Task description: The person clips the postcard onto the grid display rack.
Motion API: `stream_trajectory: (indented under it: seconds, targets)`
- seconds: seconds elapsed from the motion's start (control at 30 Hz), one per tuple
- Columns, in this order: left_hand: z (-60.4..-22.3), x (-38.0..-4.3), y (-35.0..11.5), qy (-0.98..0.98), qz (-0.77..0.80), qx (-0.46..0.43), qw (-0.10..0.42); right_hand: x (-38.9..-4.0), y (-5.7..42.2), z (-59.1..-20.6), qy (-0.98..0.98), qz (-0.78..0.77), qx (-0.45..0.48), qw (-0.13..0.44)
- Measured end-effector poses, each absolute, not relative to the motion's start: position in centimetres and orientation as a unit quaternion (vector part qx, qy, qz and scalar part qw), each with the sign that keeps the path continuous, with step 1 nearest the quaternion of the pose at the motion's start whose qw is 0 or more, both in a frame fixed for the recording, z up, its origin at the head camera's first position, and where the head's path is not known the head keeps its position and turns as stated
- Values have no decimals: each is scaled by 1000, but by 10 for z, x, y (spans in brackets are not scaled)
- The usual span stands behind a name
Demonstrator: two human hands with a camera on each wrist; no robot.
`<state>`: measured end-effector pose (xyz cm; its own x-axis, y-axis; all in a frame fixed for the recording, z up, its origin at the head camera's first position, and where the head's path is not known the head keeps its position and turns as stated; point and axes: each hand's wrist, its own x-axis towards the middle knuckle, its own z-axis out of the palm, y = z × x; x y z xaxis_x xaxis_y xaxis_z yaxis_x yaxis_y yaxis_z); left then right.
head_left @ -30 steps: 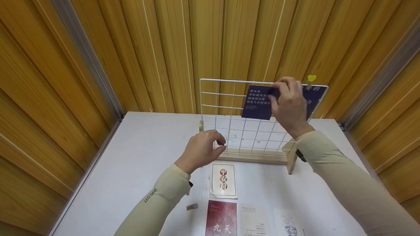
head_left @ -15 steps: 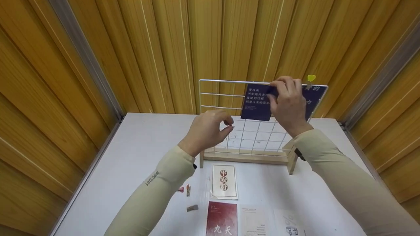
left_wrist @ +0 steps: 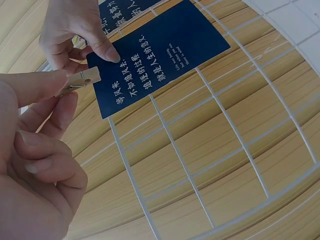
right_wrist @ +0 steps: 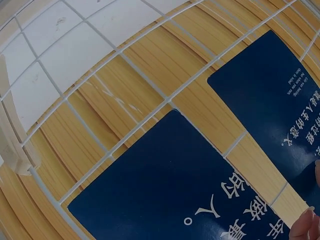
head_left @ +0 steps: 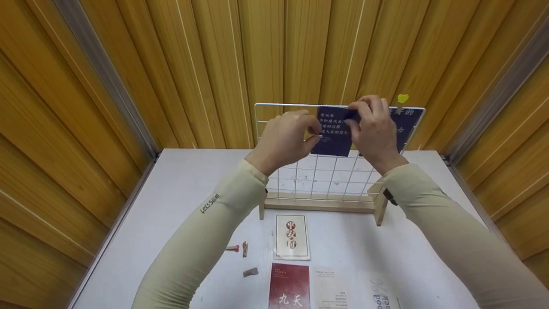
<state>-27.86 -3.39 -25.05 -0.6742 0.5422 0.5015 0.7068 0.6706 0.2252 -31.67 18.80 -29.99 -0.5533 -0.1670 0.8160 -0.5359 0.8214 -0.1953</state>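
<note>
My right hand point(head_left: 373, 128) pinches the upper right edge of a dark blue card point(head_left: 333, 143) with white writing, holding it against the top of a white wire grid point(head_left: 317, 171). My left hand point(head_left: 287, 135) pinches a small wooden clothespin point(left_wrist: 82, 80) between thumb and finger. In the left wrist view the clothespin's tip is right at the card's edge. A second dark blue card point(right_wrist: 165, 190) hangs on the grid to the right, under a clip with a yellow heart point(head_left: 402, 98). In the right wrist view only fingertips of the right hand show, at the lower right.
The grid stands in a wooden base point(head_left: 319, 204) on a white table point(head_left: 193, 193). In front lie a cream card point(head_left: 292, 237), a red card point(head_left: 289, 285) and two pale cards. Several small clothespins point(head_left: 245, 249) lie left of them. Wood-patterned panels surround the table.
My left hand has risen and moved right, from the grid's lower left up to the blue card's left edge. The right hand keeps holding the card at the top.
</note>
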Motion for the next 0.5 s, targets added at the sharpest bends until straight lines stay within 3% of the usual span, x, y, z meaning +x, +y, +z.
stream_trajectory:
  seconds: [0.5]
  targets:
    - [-233,-305,-25,-890,-214,-343,210,-317,183,-283,-889,201,209,355]
